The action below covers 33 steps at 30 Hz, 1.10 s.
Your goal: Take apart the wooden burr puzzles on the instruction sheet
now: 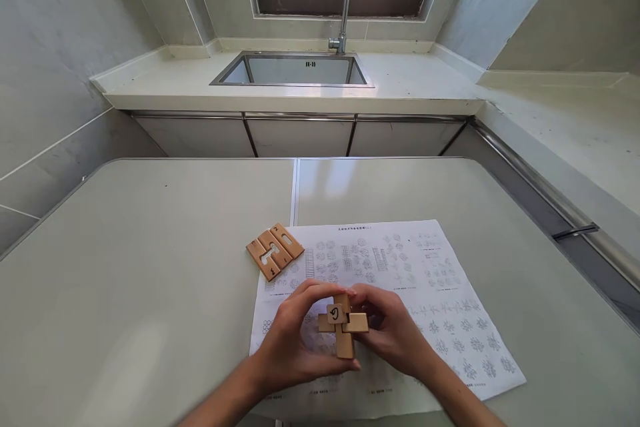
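Note:
A wooden burr puzzle point(344, 340) of interlocking blocks is held up over a printed sheet point(465, 293); one block end facing me bears a dark letter that looks like a G. Its top and bottom ends sit between the fingers and thumb of my left hand point(295, 333). My right hand point(390, 327) closes on its right and rear side, where some fingertips are hidden behind the blocks. Several flat wooden pieces point(275, 251) with cut-outs and numbers lie side by side at the sheet's upper left corner.
The sheet, covered in small diagrams, lies on a pale table point(150, 280) with a seam down its far half. Beyond the table a white counter point(415, 77) holds a steel sink point(300, 68) and a faucet point(345, 7) below a window. Another counter runs along the right.

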{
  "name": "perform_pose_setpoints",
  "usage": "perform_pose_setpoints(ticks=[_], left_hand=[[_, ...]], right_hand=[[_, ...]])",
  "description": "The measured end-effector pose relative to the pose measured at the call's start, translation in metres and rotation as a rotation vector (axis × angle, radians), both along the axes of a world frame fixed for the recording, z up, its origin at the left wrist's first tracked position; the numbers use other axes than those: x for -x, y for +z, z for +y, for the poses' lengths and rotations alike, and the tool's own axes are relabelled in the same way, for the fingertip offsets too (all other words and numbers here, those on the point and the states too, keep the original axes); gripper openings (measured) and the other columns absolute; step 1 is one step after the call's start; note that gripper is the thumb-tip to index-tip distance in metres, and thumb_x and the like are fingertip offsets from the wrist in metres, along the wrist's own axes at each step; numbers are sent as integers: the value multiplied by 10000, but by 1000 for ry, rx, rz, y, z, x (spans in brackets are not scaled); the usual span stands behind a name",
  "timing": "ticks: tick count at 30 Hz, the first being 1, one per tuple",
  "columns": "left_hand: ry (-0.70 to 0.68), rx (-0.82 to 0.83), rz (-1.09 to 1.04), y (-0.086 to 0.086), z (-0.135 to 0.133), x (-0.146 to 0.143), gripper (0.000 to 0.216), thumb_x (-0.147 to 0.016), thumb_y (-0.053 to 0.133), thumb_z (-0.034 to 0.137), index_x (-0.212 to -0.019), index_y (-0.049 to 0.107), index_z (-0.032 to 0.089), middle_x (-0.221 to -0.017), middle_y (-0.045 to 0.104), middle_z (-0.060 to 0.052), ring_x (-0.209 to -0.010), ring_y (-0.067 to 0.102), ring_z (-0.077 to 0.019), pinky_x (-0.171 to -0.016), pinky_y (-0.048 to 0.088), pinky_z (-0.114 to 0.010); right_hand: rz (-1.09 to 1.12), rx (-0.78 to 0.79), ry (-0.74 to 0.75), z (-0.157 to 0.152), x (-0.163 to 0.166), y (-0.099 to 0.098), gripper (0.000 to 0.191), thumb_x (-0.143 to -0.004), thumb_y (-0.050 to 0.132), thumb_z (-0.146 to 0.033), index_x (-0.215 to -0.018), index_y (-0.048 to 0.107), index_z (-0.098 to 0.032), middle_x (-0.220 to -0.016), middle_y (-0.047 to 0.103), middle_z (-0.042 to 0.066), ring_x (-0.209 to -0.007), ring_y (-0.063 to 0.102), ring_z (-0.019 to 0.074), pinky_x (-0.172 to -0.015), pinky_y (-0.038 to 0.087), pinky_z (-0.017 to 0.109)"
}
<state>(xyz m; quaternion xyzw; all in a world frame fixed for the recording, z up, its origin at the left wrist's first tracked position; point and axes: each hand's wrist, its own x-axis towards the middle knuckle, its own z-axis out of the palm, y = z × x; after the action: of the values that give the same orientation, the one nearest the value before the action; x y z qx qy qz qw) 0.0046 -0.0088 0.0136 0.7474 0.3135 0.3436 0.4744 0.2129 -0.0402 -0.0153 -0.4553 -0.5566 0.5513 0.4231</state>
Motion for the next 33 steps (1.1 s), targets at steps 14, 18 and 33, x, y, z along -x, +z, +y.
perform_pose_setpoints(ticks=[14, 18, 33], left_hand=[[40, -10, -19, -3, -2, -2, 783, -703, 981, 339, -1381, 589, 325, -1241, 683, -67, -1120, 675, -272, -963, 580, -398], [41, -17, -32, -2, -1, -2, 780, -702, 976, 323, -1380, 591, 323, -1229, 687, -66, -1099, 683, -269, -941, 590, -387], [78, -3, -16, -3, -1, -3, 738, -724, 970, 361, -1365, 608, 313, -1217, 699, -68, -1098, 677, -265, -959, 578, -395]], right_hand=[[27, -30, -38, -2, 4, -1, 126, -830, 655, -116, -874, 604, -222, -767, 581, -26, -659, 476, 131, -583, 393, 245], [102, 47, -28, -3, 4, -3, 136, -842, 709, -171, -879, 592, -230, -748, 575, -22, -654, 526, 143, -564, 417, 245], [177, 63, -15, -2, 5, -7, 215, -946, 727, -383, -977, 577, -232, -851, 628, 2, -682, 575, 143, -595, 467, 266]])
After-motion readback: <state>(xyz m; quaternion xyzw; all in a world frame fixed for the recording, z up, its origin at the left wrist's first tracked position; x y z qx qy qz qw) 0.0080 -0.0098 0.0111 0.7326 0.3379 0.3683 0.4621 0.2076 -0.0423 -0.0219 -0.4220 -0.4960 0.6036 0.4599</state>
